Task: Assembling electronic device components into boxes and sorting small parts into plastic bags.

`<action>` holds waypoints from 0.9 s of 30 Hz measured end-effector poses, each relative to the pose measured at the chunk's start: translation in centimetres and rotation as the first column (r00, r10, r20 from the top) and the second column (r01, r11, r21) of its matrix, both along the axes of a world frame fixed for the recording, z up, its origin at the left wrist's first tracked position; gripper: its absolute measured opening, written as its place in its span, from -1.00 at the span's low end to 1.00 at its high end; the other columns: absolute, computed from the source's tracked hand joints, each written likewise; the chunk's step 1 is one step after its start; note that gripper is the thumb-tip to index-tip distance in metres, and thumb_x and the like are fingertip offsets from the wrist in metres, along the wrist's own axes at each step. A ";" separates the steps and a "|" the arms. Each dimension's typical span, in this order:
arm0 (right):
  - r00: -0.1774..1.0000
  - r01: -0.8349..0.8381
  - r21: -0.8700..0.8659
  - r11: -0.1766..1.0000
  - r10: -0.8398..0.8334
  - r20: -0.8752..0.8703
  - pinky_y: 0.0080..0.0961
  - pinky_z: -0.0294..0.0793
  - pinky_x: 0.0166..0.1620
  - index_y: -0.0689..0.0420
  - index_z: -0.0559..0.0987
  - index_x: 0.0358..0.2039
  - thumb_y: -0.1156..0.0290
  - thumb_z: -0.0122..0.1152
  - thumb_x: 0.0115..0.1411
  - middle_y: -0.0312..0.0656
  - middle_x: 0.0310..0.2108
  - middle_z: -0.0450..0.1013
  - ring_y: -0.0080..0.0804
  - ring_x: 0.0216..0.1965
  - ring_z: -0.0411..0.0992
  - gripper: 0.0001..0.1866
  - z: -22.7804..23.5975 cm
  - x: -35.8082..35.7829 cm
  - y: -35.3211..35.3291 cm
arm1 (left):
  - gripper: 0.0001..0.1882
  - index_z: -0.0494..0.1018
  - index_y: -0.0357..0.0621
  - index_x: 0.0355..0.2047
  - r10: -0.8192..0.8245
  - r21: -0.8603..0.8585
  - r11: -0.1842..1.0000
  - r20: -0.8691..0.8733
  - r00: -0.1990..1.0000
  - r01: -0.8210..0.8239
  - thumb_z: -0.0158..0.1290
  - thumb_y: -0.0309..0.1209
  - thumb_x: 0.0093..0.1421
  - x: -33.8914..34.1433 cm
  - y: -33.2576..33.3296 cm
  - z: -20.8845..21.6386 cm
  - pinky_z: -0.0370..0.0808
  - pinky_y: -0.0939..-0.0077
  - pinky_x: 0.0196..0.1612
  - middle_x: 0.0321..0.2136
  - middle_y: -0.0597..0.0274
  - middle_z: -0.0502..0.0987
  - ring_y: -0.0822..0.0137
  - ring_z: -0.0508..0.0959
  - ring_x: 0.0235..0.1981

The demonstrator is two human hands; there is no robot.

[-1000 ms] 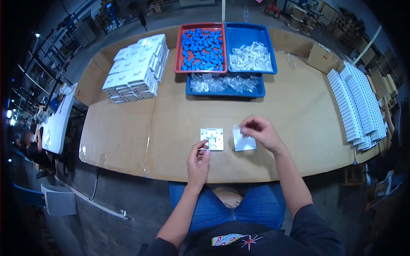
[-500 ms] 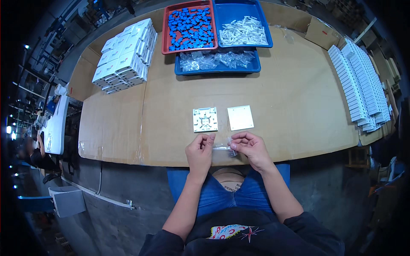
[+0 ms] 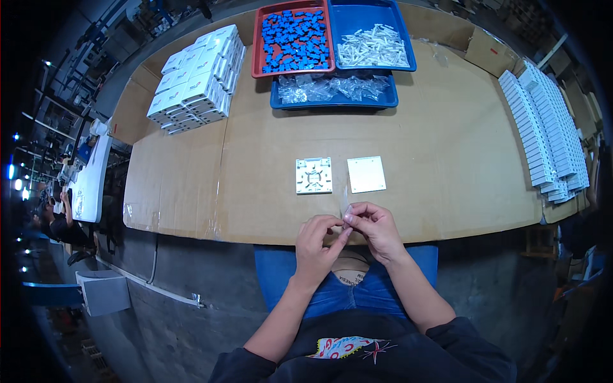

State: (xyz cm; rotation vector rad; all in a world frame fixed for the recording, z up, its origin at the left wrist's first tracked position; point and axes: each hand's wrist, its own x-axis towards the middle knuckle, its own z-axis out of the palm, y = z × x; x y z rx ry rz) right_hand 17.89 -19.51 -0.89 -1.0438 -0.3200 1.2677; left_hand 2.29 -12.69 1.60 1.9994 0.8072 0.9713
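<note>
In front of me, just above the table's near edge, my right hand pinches a small clear plastic bag between thumb and fingers. The bag stands up narrow from the fingertips. My left hand meets it from the other side, thumb and fingers closing on its lower end, which the fingers mostly hide. Beyond the hands lies a white square tray-like part with moulded fittings inside. To its right, apart from it, rests a flat white square cover.
At the far side stand a red tray of blue pieces, a blue tray of slim white pieces and a lower blue tray of clear bags. White boxes are stacked left; rows of white parts line the right. A person sits far left.
My left hand has moved right, up against my right hand. The plastic bag, stretched low between the hands before, now points upward from the fingertips.
</note>
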 end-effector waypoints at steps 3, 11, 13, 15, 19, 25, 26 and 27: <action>1.000 0.008 -0.001 1.000 -0.008 -0.024 -0.59 0.62 -0.06 0.28 0.67 -0.21 0.61 0.41 0.27 -0.14 -0.12 0.62 -0.53 -0.17 0.59 -0.91 0.8 -0.3 -0.1 | -0.76 0.61 -0.13 -0.23 0.008 0.019 1.000 -0.020 1.000 -0.008 0.40 -0.41 0.11 -0.1 0.4 -0.3 0.46 0.34 -0.20 -0.28 0.22 0.64 0.26 0.59 -0.35; 0.995 0.082 -0.010 0.997 -0.081 0.065 -0.58 0.64 -0.12 0.26 0.70 -0.25 0.59 0.43 0.26 -0.21 -0.32 0.63 -0.53 -0.25 0.60 -0.93 2.9 -1.0 -0.3 | -0.74 0.61 -0.19 -0.20 -0.023 0.064 0.998 -0.074 0.997 0.028 0.37 -0.52 0.09 0.2 0.6 0.1 0.48 0.38 -0.20 -0.27 0.21 0.67 0.29 0.60 -0.35; 0.992 0.064 -0.024 0.998 -0.061 0.110 -0.58 0.62 -0.12 0.27 0.72 -0.26 0.59 0.43 0.26 -0.21 -0.32 0.64 -0.53 -0.24 0.60 -0.94 2.9 -1.0 -0.3 | -0.76 0.60 -0.21 -0.19 -0.026 -0.015 1.000 -0.059 0.998 0.025 0.35 -0.54 0.12 0.3 0.5 0.1 0.49 0.41 -0.20 -0.27 0.23 0.67 0.33 0.60 -0.33; 0.983 0.061 -0.019 0.998 -0.056 0.175 -0.58 0.62 -0.11 0.27 0.73 -0.26 0.59 0.43 0.26 -0.22 -0.32 0.64 -0.53 -0.24 0.60 -0.94 2.6 -0.9 -0.3 | -0.78 0.60 -0.22 -0.18 -0.029 -0.099 0.995 -0.046 0.999 0.025 0.33 -0.55 0.16 0.2 0.4 0.0 0.50 0.44 -0.20 -0.27 0.24 0.67 0.37 0.60 -0.32; 0.970 0.031 -0.015 0.999 -0.027 0.242 -0.56 0.61 -0.11 0.29 0.74 -0.27 0.60 0.41 0.27 -0.23 -0.32 0.64 -0.52 -0.22 0.60 -0.95 2.8 -0.4 -0.3 | -0.87 0.59 -0.25 -0.17 -0.079 -0.381 0.917 0.121 0.990 0.120 0.25 -0.53 0.29 0.3 0.5 -0.3 0.51 0.56 -0.18 -0.29 0.31 0.63 0.47 0.58 -0.30; 0.959 0.041 -0.055 0.998 -0.024 0.282 -0.59 0.61 -0.20 0.28 0.74 -0.26 0.56 0.42 0.28 -0.23 -0.37 0.63 -0.54 -0.32 0.60 -0.94 3.3 -0.5 -0.3 | -0.93 0.52 -0.24 -0.19 -0.041 -0.712 0.659 0.286 0.957 0.241 0.17 -0.49 0.39 0.3 0.2 -0.4 0.50 0.64 -0.19 -0.30 0.34 0.59 0.56 0.55 -0.30; 0.958 0.043 -0.053 0.998 -0.027 0.284 -0.59 0.61 -0.20 0.28 0.74 -0.26 0.56 0.42 0.28 -0.23 -0.37 0.63 -0.54 -0.32 0.60 -0.94 3.2 -0.5 -0.2 | -0.93 0.51 -0.24 -0.20 -0.022 -0.754 0.595 0.330 0.944 0.278 0.15 -0.49 0.41 0.4 0.3 -0.4 0.50 0.66 -0.19 -0.30 0.34 0.58 0.58 0.55 -0.30; 0.960 0.047 -0.051 0.998 -0.031 0.277 -0.60 0.61 -0.23 0.27 0.73 -0.26 0.55 0.42 0.28 -0.24 -0.38 0.63 -0.55 -0.35 0.59 -0.93 3.1 -0.5 -0.2 | -0.93 0.51 -0.24 -0.20 -0.025 -0.752 0.596 0.331 0.943 0.280 0.15 -0.49 0.41 0.4 0.3 -0.4 0.50 0.66 -0.19 -0.30 0.34 0.58 0.58 0.55 -0.30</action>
